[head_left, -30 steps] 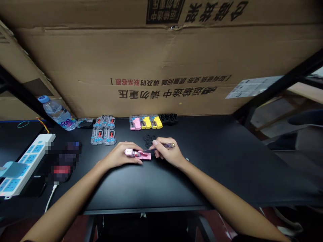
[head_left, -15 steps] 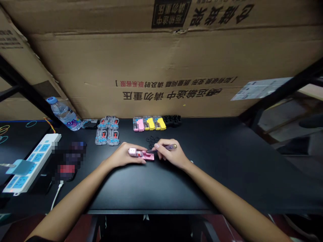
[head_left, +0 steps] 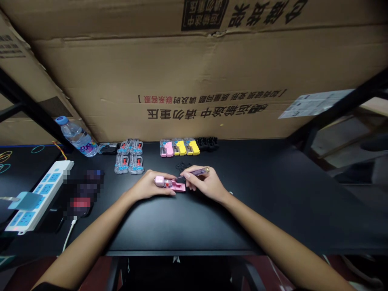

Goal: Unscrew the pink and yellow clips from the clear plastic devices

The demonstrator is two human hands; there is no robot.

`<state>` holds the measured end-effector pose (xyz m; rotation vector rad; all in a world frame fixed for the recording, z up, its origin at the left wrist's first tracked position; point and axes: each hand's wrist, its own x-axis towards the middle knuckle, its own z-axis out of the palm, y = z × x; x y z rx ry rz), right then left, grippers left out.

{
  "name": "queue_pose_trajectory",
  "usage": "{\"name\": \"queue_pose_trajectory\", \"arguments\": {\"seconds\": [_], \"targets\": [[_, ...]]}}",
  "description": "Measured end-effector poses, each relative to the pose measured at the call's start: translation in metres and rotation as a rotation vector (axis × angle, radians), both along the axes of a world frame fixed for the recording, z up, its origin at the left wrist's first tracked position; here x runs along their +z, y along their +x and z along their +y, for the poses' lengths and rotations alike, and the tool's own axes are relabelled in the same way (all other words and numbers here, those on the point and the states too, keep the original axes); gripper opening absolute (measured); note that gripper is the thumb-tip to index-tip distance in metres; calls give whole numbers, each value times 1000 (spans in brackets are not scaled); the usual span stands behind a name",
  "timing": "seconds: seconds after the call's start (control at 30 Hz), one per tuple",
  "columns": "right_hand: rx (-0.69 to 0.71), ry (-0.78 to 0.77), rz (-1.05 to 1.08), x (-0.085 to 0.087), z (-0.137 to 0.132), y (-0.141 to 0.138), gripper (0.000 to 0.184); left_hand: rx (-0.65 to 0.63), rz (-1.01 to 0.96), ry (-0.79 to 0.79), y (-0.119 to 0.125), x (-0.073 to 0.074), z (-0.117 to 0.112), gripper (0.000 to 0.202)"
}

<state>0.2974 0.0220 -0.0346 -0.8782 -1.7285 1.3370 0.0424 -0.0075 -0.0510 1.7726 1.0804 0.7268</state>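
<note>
Small pink toy [head_left: 170,184] pinned to table by left hand [head_left: 150,186], fingers curled. Thin tool [head_left: 194,173] pinched in right hand [head_left: 205,186]. Toy judged light, hard, breakable; best held by sides.

Reaching forward with both bare forearms, converging ahead; gripping with the left hand [head_left: 150,186], palm down, fingers curled closed; pinching with the right hand [head_left: 203,185], thumb against forefinger, wrist low
</note>
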Motion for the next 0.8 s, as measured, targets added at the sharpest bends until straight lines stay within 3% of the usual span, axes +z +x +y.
{"name": "queue_pose_trajectory", "arguments": {"seconds": [0.27, 0.47, 0.7, 0.8], "targets": [[1, 44, -30, 4, -2, -3, 37, -9, 18, 24, 0, 2, 1, 59], [-79, 192, -32, -5, -7, -6, 32, -32, 5, 46, 1, 1, 0, 58], [-231, 264, -27, -10, -2, -4, 28, -23, 40, 256, -2, -5, 5, 71], [-295, 279, -33, -7, 0, -2, 27, -49, 36, 335, -3, -1, 6, 66]]}}
